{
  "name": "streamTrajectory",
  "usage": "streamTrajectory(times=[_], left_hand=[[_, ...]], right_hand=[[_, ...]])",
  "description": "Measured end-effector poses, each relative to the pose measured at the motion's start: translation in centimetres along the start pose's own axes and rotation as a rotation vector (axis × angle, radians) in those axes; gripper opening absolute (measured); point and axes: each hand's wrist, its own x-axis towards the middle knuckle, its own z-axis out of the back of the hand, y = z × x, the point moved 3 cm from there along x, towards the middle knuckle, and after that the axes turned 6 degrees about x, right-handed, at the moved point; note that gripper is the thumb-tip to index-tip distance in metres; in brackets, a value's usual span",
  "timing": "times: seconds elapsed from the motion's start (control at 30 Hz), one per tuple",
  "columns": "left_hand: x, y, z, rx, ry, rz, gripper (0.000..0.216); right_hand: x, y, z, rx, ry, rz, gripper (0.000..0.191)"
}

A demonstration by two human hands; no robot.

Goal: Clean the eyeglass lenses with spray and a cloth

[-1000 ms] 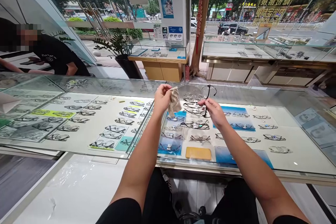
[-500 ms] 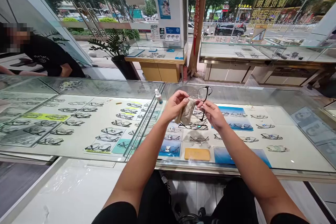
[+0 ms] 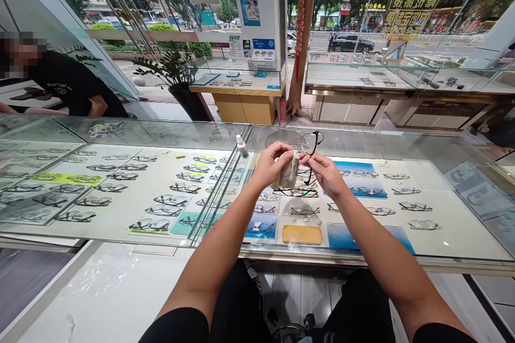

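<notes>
Above the glass counter, my left hand point(image 3: 274, 164) is closed on a beige cloth point(image 3: 288, 172), which hangs down below its fingers. The fingertips press the cloth against a pair of dark-framed eyeglasses point(image 3: 316, 142). My right hand point(image 3: 326, 174) pinches the same eyeglasses, one lens rim and a dark temple standing up above the fingers. Part of the frame is hidden behind both hands. A small white spray bottle point(image 3: 242, 147) stands on the counter to the left of my left hand.
Under the glass display counter point(image 3: 426, 257) lie several rows of eyeglasses point(image 3: 171, 200). A yellow case point(image 3: 302, 235) sits near the front edge. At the far left a person in a black shirt point(image 3: 76, 80) leans over. Beyond stand a potted plant point(image 3: 193, 103) and more display cases point(image 3: 350, 108).
The cloth has shifted and bunched closer to the left fingers, and that hand has turned slightly. The eyeglasses stay nearly in place. The view has moved a little.
</notes>
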Motion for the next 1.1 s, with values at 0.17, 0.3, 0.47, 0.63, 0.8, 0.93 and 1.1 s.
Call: streamTrajectory(times=[0.17, 0.3, 0.47, 0.63, 0.8, 0.93, 1.1], left_hand=[[-0.1, 0.3, -0.1, -0.062, -0.013, 0.0, 0.044], [-0.1, 0.7, 0.2, -0.136, -0.028, 0.04, 0.048], [0.4, 0.5, 0.9, -0.205, -0.077, -0.004, 0.05], [0.5, 0.2, 1.0, -0.337, -0.048, 0.115, 0.052], [-0.1, -0.4, 0.7, -0.417, 0.005, 0.252, 0.048], [-0.2, -0.6, 0.4, -0.399, 0.098, 0.29, 0.044], [-0.2, -0.4, 0.4, -0.348, 0.186, 0.28, 0.036]], right_hand=[[0.1, -0.4, 0.4, -0.032, -0.004, 0.018, 0.04], [0.2, -0.4, 0.6, -0.031, -0.036, 0.046, 0.041], [0.3, 0.0, 0.6, -0.051, -0.065, 0.033, 0.045], [0.3, 0.0, 0.6, -0.045, -0.075, 0.018, 0.046], [0.3, -0.2, 0.6, -0.03, -0.073, 0.024, 0.045], [0.3, 0.1, 0.4, 0.001, -0.046, 0.016, 0.042], [-0.1, 0.5, 0.0, 0.038, 0.039, -0.053, 0.042]])
